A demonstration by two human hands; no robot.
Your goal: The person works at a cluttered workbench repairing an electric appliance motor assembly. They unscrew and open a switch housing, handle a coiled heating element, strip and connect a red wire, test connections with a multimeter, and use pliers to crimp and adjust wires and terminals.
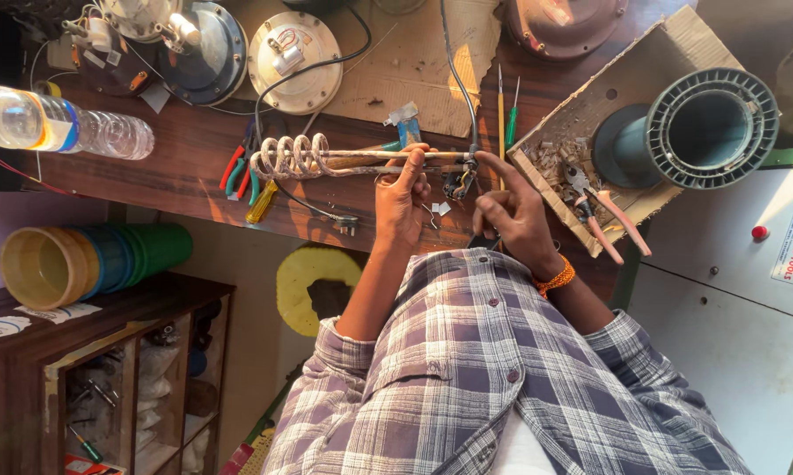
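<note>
Bottle [62, 123] of water lies far left on the table [194, 167], clear of the work. Next, the heater rod [361, 158] sits low over the table, long axis left-right: coil end points left, terminal end w/ black cable points right. Left hand [403, 198] has fingers curled round the rod's straight part, prob. to steady it. Right hand [511, 215]: index stretched to the terminals, other fingers folded, maybe on sth dark; can't tell. Pliers [603, 220] lie in the cardboard box [590, 105], within reach.
</note>
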